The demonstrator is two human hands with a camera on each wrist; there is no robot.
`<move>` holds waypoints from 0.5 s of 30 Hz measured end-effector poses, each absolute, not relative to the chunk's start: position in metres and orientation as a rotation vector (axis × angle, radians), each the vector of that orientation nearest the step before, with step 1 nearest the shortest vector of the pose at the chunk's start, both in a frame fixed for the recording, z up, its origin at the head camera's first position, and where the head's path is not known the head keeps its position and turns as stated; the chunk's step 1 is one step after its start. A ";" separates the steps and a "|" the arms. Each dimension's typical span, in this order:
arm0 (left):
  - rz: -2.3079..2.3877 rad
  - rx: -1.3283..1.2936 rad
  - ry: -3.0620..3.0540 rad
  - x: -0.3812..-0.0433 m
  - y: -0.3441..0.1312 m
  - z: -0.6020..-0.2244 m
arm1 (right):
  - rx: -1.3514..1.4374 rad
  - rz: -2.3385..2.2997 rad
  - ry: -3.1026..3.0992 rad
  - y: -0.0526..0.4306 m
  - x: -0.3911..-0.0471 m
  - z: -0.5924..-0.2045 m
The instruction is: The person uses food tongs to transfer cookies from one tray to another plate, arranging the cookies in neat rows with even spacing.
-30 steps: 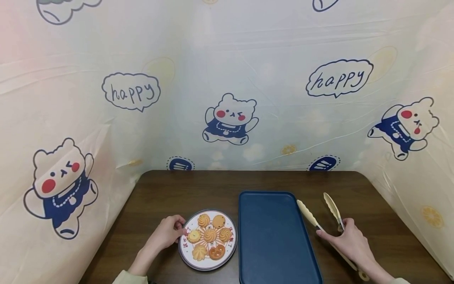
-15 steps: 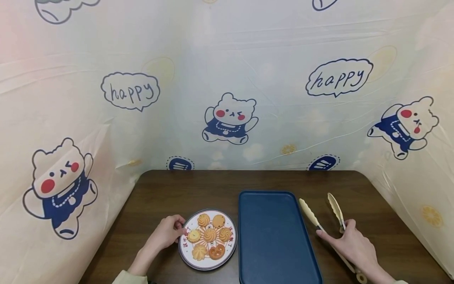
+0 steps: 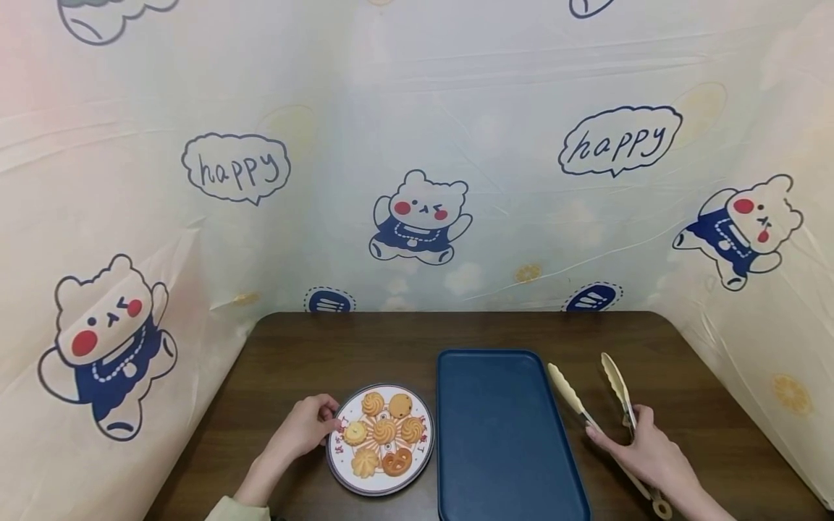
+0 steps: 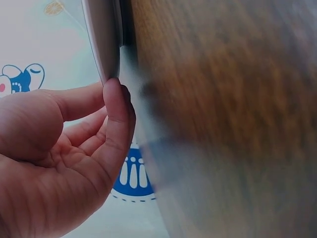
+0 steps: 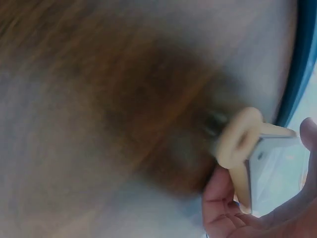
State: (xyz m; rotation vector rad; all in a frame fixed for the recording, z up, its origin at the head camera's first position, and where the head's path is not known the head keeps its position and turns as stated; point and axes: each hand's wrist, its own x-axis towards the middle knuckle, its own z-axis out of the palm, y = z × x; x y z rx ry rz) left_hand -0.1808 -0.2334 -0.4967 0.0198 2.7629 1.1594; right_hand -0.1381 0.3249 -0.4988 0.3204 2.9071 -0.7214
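Note:
My left hand (image 3: 302, 428) pinches the left rim of a round white plate (image 3: 344, 463) with red lettering. In the left wrist view, thumb and fingertip meet at the edge of the plate (image 4: 101, 42). Several cookies lie on the plate, among them a swirled cookie (image 3: 384, 432) at the middle and a pretzel-shaped cookie (image 3: 396, 462) near the front. My right hand (image 3: 658, 456) holds cream-tipped tongs (image 3: 567, 389), their arms spread apart and pointing away from me. The right wrist view shows the ring end of the tongs (image 5: 241, 139) beside my fingers.
A dark blue rectangular tray (image 3: 504, 434) lies between the plate and the tongs, close to the plate's right side. Everything rests on a brown wooden table (image 3: 313, 354). A patterned cloth (image 3: 508, 145) stands behind and along both sides.
My right hand and the tongs have shifted slightly to the right. The left hand stays at the plate rim, and the cookies keep their places. The head view has moved slightly.

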 end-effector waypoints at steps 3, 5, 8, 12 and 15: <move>1.135 0.034 2.779 -0.181 -0.233 -0.495 | 0.298 -0.732 2.881 0.325 -0.138 -0.493; 1.114 0.038 2.784 -0.181 -0.233 -0.494 | 0.287 -0.713 2.878 0.326 -0.137 -0.490; 1.051 0.041 2.821 -0.181 -0.234 -0.492 | 0.249 -0.664 2.915 0.328 -0.136 -0.486; 0.959 0.047 2.908 -0.183 -0.236 -0.486 | 0.175 -0.564 3.039 0.323 -0.133 -0.483; 0.936 0.051 2.965 -0.183 -0.234 -0.480 | 0.118 -0.516 3.113 0.312 -0.130 -0.481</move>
